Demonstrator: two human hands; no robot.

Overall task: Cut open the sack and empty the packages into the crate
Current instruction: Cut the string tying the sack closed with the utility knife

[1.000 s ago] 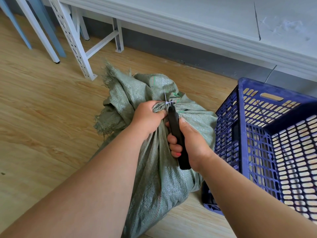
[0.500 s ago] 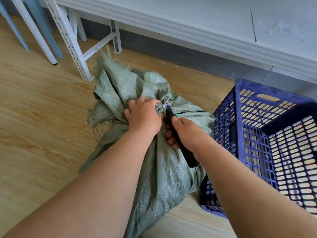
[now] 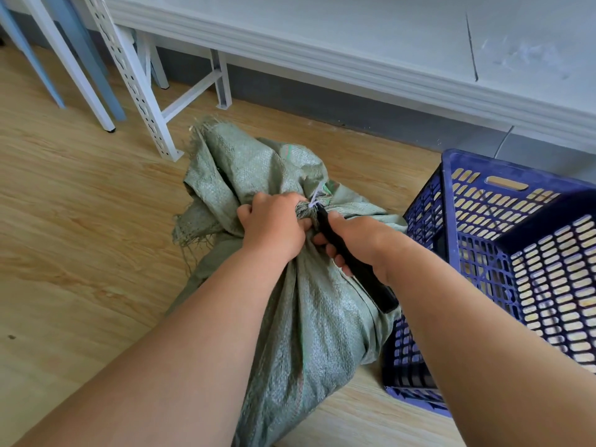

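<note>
A green woven sack [image 3: 309, 317] lies on the wooden floor, its neck bunched and bound with a white tie [image 3: 314, 200]. My left hand [image 3: 274, 225] grips the gathered neck just left of the tie. My right hand [image 3: 358, 243] holds a black-handled cutter [image 3: 354, 262], its tip against the tie. The blade itself is hidden. A blue slatted plastic crate [image 3: 503, 253] stands right of the sack, touching it. The packages are hidden inside the sack.
White perforated metal shelf legs [image 3: 138, 88] stand at the back left near the sack's frayed end. A white ledge and grey wall base [image 3: 322, 98] run along the back. Wooden floor [image 3: 80, 237] stretches to the left.
My left hand has rolled over the sack's neck, knuckles up. The cutter's handle has tilted down to the right. The sack's loose end was lifted upward.
</note>
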